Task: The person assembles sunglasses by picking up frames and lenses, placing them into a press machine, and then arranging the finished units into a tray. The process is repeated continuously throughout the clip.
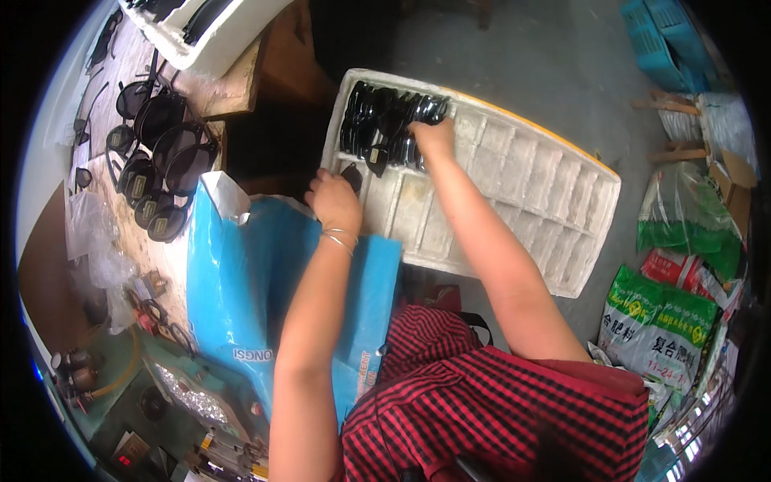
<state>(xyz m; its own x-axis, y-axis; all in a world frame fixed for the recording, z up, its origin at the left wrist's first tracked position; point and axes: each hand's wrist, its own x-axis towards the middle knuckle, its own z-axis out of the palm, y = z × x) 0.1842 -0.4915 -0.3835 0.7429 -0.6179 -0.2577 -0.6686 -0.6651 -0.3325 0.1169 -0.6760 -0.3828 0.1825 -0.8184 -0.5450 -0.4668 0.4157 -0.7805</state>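
A white foam tray (491, 210) with two rows of slots lies in front of me. Dark sunglasses (371, 112) stand packed side by side in its far left part. My right hand (434, 138) grips the right end of this row, its fingertips partly hidden among the glasses. By the tray's left wall, my left hand (333, 201) is closed, with a bracelet at its wrist. Against its thumb side sits a pair of sunglasses (376, 159) with a small sticker on one dark lens; how the fingers grip it is partly hidden.
More sunglasses (165, 153) lie piled on the left bench beside clear plastic bags (100, 233). A blue sack (233, 297) hangs below my left arm. Another foam box (189, 48) stands far left. Printed bags (654, 325) and blue crates (666, 44) are at the right.
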